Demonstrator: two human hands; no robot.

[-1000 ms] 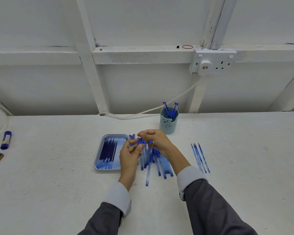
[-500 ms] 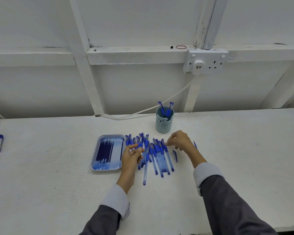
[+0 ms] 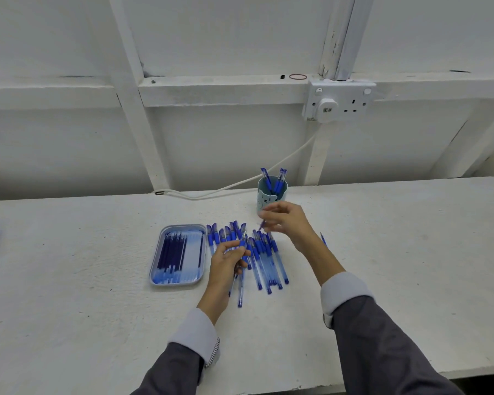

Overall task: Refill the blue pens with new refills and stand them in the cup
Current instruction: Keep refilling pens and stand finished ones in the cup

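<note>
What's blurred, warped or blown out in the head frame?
Head view: the right hand is motion-smeared, so whether it pinches anything is unreadable; the left hand, gripping a blue pen, is sharper. Head view: the wide-angle lens bends the table edges and the wall beams. Head view: light is flat and soft, shadows are faint, there is no glare, and the white wall is nearly washed out.

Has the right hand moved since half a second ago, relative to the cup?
Yes. The right hand has come left and up, from the right edge of the pens to just in front of the cup.
</note>
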